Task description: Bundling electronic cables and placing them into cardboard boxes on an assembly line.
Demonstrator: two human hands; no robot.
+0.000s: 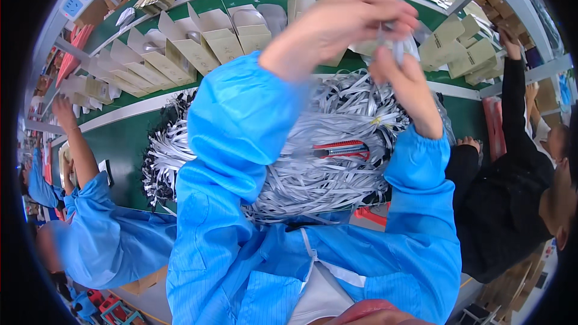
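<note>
My left hand (337, 21) and my right hand (404, 87) are raised close to the camera, above the green table (129, 147). Both pinch one small pale, partly clear item (398, 45) between their fingertips; its kind is too blurred to tell. Both arms wear blue sleeves. Under the hands lies a big heap of grey and white strips (325, 144). A red and grey utility knife (342, 149) rests on top of that heap, just below my right wrist.
Rows of open tan cardboard boxes (198, 45) with clear inserts stand along the far side, more (460, 51) at the right. A person in blue (90, 229) works at my left, a person in black (512, 186) at my right.
</note>
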